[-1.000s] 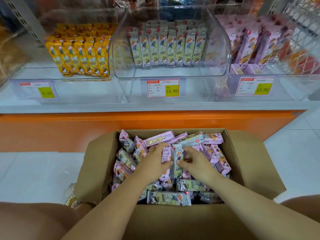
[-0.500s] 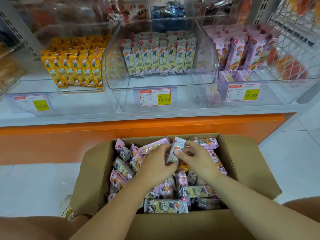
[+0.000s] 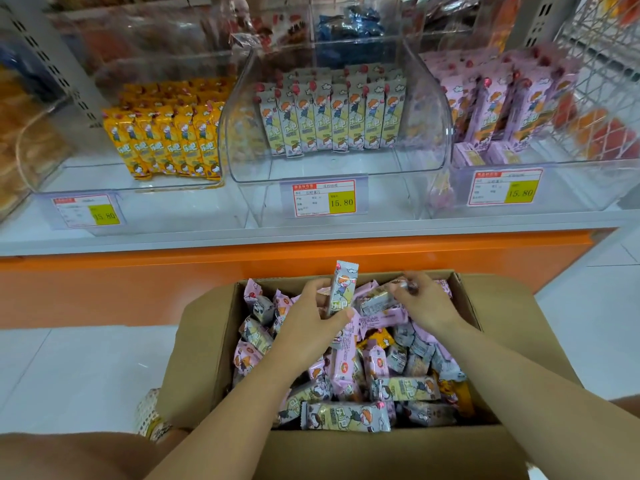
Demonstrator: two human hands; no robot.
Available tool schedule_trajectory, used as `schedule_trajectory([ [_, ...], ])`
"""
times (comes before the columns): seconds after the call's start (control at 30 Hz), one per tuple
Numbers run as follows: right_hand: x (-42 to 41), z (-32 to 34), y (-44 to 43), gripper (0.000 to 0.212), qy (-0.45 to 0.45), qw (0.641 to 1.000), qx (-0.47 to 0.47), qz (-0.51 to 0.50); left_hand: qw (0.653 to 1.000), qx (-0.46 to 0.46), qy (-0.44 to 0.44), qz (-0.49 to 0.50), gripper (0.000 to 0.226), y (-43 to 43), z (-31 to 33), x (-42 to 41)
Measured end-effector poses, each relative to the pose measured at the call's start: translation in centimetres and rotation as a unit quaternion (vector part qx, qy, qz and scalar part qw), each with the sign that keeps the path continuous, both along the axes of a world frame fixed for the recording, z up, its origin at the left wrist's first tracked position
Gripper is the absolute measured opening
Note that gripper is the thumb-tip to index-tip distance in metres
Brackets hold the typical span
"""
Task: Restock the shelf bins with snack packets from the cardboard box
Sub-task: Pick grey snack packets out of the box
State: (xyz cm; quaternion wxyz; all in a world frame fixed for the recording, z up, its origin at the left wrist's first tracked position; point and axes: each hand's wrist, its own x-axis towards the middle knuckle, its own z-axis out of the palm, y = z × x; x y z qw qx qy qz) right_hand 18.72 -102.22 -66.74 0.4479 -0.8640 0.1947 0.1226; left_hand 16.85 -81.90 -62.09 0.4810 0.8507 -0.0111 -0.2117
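Note:
An open cardboard box (image 3: 197, 341) on the floor holds several loose snack packets, pink, grey and a few orange. My left hand (image 3: 311, 327) holds a grey packet (image 3: 341, 289) upright above the box. My right hand (image 3: 426, 303) pinches another grey packet (image 3: 375, 301) lying sideways at the box's far side. On the shelf above stand three clear bins: a left bin (image 3: 69, 174) with yellow packets, a middle bin (image 3: 346, 171) with grey packets in rows, and a right bin (image 3: 571, 168) with pink packets.
Price tags (image 3: 323, 199) hang on the bin fronts. An orange shelf base (image 3: 138, 278) runs behind the box. White floor tiles (image 3: 69, 368) lie to the left and right. A wire rack (image 3: 606, 81) stands at the far right. My knee (image 3: 69, 455) is at the lower left.
My left hand has lifted the grey packet upright, higher above the box. My right hand has moved to the far right of the box and picked at a second grey packet. The view has tilted.

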Motion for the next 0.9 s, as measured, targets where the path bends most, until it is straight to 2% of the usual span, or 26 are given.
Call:
schedule_trajectory([
  [0.17,0.0,0.0,1.2,0.027,0.008,1.000,0.024,-0.004,1.000,-0.016,0.005,0.003,0.061,0.2,0.5,0.1],
  [0.23,0.0,0.4,1.4,0.025,0.003,0.999,0.042,-0.005,1.000,-0.021,0.004,0.002,0.063,0.2,0.7,0.2],
  [0.37,-0.7,2.0,1.0,0.036,-0.029,0.995,0.098,-0.015,1.000,-0.016,0.012,-0.004,0.073,0.2,1.6,-0.1],
  [0.47,-1.2,3.7,0.5,0.051,-0.089,0.995,0.020,0.049,1.000,-0.010,0.012,-0.012,0.078,0.2,2.6,-0.1],
  [0.57,-1.4,6.2,0.3,0.057,-0.121,0.986,-0.016,0.116,1.000,-0.009,-0.001,-0.027,0.065,0.1,3.9,-0.2],
  [0.77,-3.2,10.8,0.4,0.044,-0.133,0.966,0.075,0.210,0.993,0.019,-0.043,-0.110,0.036,0.0,7.0,-0.8],
  [0.9,-4.9,12.2,0.3,0.041,-0.137,0.954,0.139,0.228,0.976,0.085,-0.083,-0.184,0.029,0.2,8.5,-1.1],
])
